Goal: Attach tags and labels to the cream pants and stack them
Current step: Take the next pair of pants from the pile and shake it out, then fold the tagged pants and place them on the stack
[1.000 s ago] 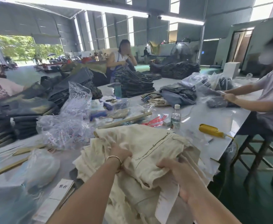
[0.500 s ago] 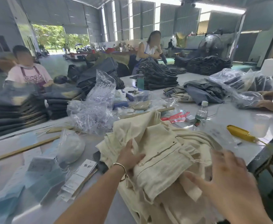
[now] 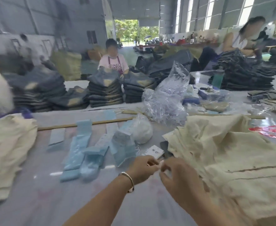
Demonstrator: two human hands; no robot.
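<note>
Cream pants (image 3: 228,162) lie in a rumpled heap on the grey bench (image 3: 41,198), right of the two hands, which meet just beside the heap's near left edge. A second cream pile (image 3: 6,154) sits well apart on the far side of the hands, at the bench's left edge.

The left hand (image 3: 143,168), with a thin bangle (image 3: 128,178) on its wrist, has its fingers curled and pinches something small and pale; the right hand (image 3: 178,176) is curled the same way, its fingertips touching the left's. What they pinch is too blurred to tell.

Just beyond the hands lies a white card tag (image 3: 154,150) with dark writing, too smeared to read. Left of it stand stacks of pale blue labels (image 3: 88,152), some in clear sleeves. Behind those, a tied clear bag (image 3: 141,129) holds something white, and a larger crumpled clear plastic bag (image 3: 166,101) rises behind it. A long wooden strip (image 3: 85,123) lies across the bench beyond the labels.

Red items in plastic (image 3: 271,131) lie past the heap on its far right. Stacks of folded dark jeans (image 3: 104,93) line the bench's far side, with a seated person in a pink top (image 3: 112,62) behind them.
</note>
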